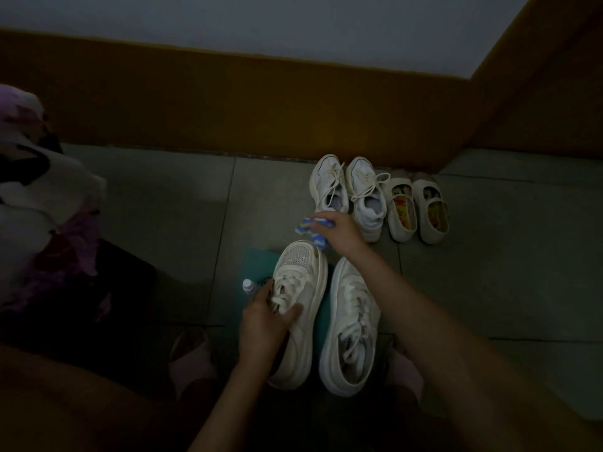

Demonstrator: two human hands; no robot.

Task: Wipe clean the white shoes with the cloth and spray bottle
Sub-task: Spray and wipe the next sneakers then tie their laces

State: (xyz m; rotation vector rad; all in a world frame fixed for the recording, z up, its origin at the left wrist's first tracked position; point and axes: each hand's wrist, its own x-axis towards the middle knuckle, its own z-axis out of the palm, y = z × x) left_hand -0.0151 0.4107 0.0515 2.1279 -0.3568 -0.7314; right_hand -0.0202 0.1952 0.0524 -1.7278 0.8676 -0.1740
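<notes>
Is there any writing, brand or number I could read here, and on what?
None can be read; the view is dim.
The bottle: no legible label.
The slip-on shoes: colourful insole print, too blurred for letters.
The cloth in the right hand: blue-white pattern, no words.
The white shoe in the left hand: no brand visible.

Single view, head-worn, wide-angle. Faces forward and steeply down onto the tiled floor (156, 230). The wall (261, 24) bows across the frame top. Close range: forearms enter from the bottom edge, left hand (264, 324) and right hand (339, 230) near centre.
</notes>
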